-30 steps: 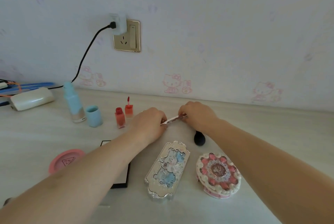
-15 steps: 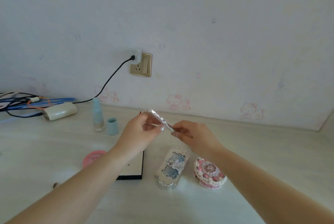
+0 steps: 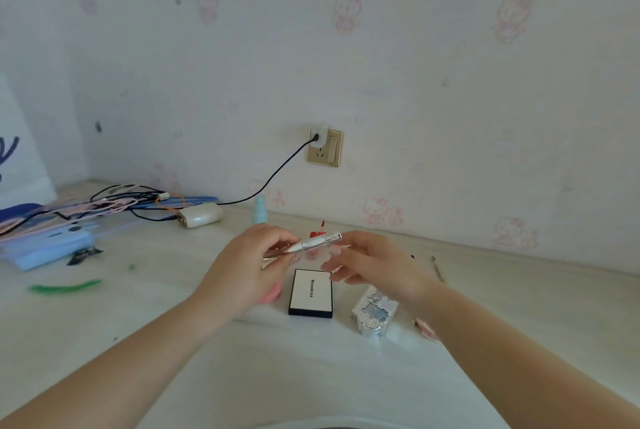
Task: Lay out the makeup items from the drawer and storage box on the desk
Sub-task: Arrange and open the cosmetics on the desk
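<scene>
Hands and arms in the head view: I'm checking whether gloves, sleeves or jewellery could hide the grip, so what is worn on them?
Nothing that shows. The left hand and right hand are ungloved, and both forearms are bare to the bottom edge of the picture, with no sleeve, watch or bracelet. No ring is plain; the picture is too blurred to tell nail polish.

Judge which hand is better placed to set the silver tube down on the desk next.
Probably the left. The left hand curls round the silver tube along its body, while the right hand only pinches its far end. Bare desk lies to the left hand's side; the white box sits below.
</scene>
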A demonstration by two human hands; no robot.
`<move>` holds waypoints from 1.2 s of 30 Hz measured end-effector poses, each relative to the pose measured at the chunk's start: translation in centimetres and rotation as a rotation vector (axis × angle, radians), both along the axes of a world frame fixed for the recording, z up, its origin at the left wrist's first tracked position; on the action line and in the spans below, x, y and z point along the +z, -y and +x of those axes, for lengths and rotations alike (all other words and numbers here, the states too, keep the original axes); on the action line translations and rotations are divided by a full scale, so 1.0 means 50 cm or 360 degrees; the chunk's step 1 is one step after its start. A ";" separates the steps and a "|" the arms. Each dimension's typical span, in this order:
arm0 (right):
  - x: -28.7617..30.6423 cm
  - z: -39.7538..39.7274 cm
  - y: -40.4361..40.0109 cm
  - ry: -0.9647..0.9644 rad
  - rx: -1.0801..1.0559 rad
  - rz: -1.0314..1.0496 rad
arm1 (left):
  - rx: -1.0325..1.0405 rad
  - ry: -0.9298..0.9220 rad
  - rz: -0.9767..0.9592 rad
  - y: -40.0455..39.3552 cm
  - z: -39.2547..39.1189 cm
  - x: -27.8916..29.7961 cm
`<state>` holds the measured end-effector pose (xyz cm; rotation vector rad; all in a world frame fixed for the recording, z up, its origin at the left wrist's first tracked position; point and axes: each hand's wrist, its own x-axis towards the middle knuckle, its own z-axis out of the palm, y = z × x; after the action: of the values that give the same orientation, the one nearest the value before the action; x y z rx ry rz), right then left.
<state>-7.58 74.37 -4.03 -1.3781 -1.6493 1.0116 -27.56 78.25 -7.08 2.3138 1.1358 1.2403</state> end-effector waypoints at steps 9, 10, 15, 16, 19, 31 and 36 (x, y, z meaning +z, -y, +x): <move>0.002 -0.089 0.024 -0.0006 0.0167 -0.0297 | 0.0186 -0.0549 0.0499 0.051 -0.102 -0.006; -0.001 -0.092 0.025 -0.0009 0.0189 -0.0287 | 0.0182 -0.0584 0.0517 0.053 -0.107 -0.008; -0.027 -0.104 0.024 0.0086 0.0184 0.0107 | 0.0140 -0.0593 0.0548 0.047 -0.128 -0.026; -0.036 -0.103 0.020 0.0189 0.0152 0.0264 | 0.0113 -0.0567 0.0521 0.045 -0.132 -0.029; -0.045 -0.112 0.025 0.0483 0.0114 0.0589 | 0.0066 -0.0517 0.0465 0.042 -0.139 -0.038; -0.086 -0.141 0.020 0.0460 0.0044 0.0542 | -0.0020 -0.0558 0.0289 0.037 -0.159 -0.061; -0.085 -0.153 0.022 0.0360 0.0175 0.0143 | -0.0022 -0.0560 0.0248 0.039 -0.165 -0.076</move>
<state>-15.21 73.25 -8.30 -1.3954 -1.9311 0.8563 -35.79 76.32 -10.86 2.7314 1.1599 0.9709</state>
